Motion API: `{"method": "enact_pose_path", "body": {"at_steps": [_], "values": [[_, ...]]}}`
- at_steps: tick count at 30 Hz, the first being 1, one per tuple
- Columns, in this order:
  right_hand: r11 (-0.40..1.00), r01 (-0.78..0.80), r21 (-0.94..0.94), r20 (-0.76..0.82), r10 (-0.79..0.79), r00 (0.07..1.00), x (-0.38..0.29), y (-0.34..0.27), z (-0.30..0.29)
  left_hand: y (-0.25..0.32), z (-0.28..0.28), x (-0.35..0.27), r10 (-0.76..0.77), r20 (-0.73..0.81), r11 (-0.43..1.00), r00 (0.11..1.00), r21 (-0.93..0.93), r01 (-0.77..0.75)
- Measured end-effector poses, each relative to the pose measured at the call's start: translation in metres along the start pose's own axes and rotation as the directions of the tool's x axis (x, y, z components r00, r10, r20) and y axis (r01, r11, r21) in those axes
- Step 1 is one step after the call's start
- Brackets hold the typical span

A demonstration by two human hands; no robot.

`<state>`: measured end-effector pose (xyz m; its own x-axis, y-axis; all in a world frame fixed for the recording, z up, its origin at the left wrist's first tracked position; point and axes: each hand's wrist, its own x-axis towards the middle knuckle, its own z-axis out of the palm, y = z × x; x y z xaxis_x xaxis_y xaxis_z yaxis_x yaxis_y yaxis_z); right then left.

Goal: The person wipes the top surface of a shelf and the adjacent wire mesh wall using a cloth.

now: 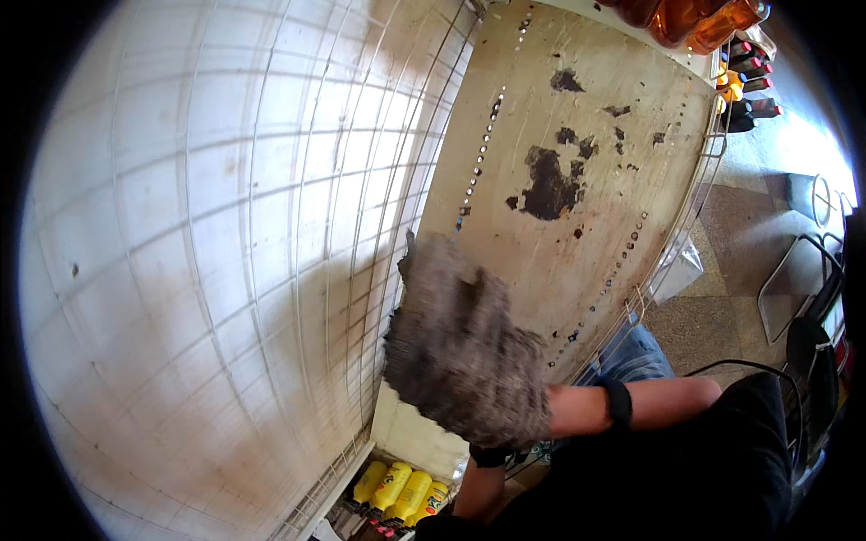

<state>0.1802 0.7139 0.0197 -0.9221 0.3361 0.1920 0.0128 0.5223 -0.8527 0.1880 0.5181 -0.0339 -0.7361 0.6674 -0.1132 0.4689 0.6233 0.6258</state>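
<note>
A bunched grey-brown rag (467,345) hangs over the cream metal shelf panel (609,230), slightly blurred. My right forearm (582,408), with a black band at the wrist, runs into the rag, which covers that hand. My left forearm (479,497), also banded in black, comes up below it. The left hand is hidden behind the rag, so its grip does not show. Dark patches of peeled paint (548,186) mark the panel, and small holes run along both its long sides. Beside the rag stands white wire grid (250,223) over a pale, stained backing.
A wire rail (703,155) edges the panel on the right. Amber bottles (697,24) stand at the top, with several dark bottles (751,74) beyond. Yellow bottles (399,490) sit in a row at the bottom. A bucket (808,196) and metal-framed chair (778,291) are on the floor.
</note>
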Motion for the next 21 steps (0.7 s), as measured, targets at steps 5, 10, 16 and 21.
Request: {"method": "enact_pose_path", "body": {"at_steps": [5,10,16,21], "values": [[0.999,-0.010,0.043,0.155,0.004,0.988,-0.046,-0.012,0.003,-0.003,-0.013,-0.051,-0.082,0.029,0.997,0.996,0.003,0.082],[0.993,-0.040,0.109,0.217,0.016,0.976,-0.093,-0.024,0.009,-0.026,-0.030,-0.078,-0.208,-0.032,0.976,0.978,-0.078,0.205],[0.991,-0.053,0.124,0.237,0.022,0.971,-0.146,-0.049,0.015,-0.049,-0.038,-0.108,-0.298,-0.030,0.914,0.954,-0.299,0.276],[0.998,-0.061,0.022,0.318,0.050,0.947,-0.183,-0.085,0.023,-0.029,-0.074,-0.155,0.023,-0.037,0.900,0.999,0.435,-0.004]]}}
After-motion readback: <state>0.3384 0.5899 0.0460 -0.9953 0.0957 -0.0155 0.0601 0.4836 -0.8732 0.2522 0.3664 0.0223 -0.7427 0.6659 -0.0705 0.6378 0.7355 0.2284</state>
